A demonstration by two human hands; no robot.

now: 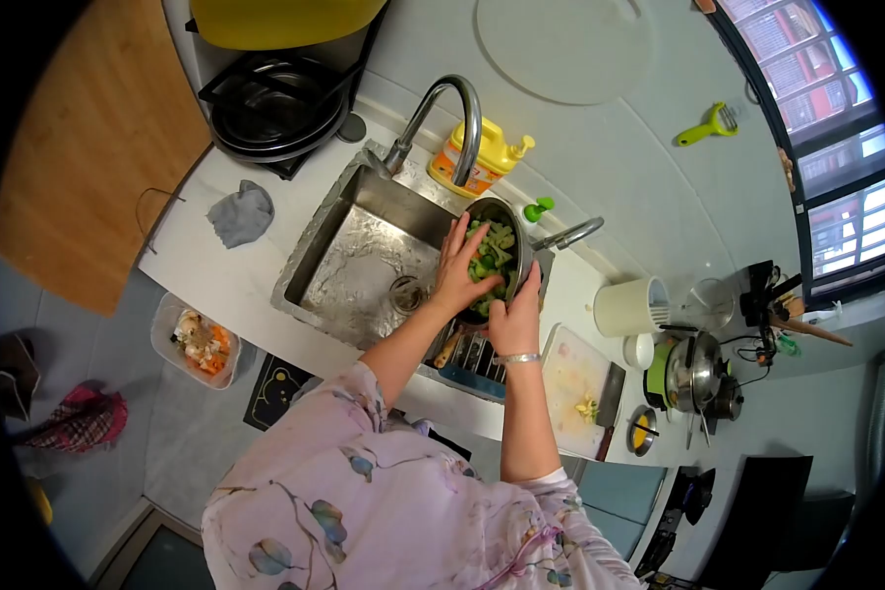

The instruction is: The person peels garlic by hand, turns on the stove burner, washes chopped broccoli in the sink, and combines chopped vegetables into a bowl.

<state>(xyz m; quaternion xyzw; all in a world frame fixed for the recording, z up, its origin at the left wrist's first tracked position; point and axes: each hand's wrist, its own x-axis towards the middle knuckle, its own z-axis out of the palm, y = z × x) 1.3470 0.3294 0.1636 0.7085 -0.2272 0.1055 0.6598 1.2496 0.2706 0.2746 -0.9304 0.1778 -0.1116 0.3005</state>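
Green vegetables (492, 258) are partly covered by the outspread left hand (456, 275) in a tilted metal bowl (522, 236), gripped by the right hand (516, 320). The sink (349, 261) is seen left of the hands; rightward, a cutting board (565, 369) is placed on the worktop (290, 197).

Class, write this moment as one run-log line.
left hand: spread over greens | right hand: gripping bowl | bowl: tilted, held at sink | greens: inside bowl
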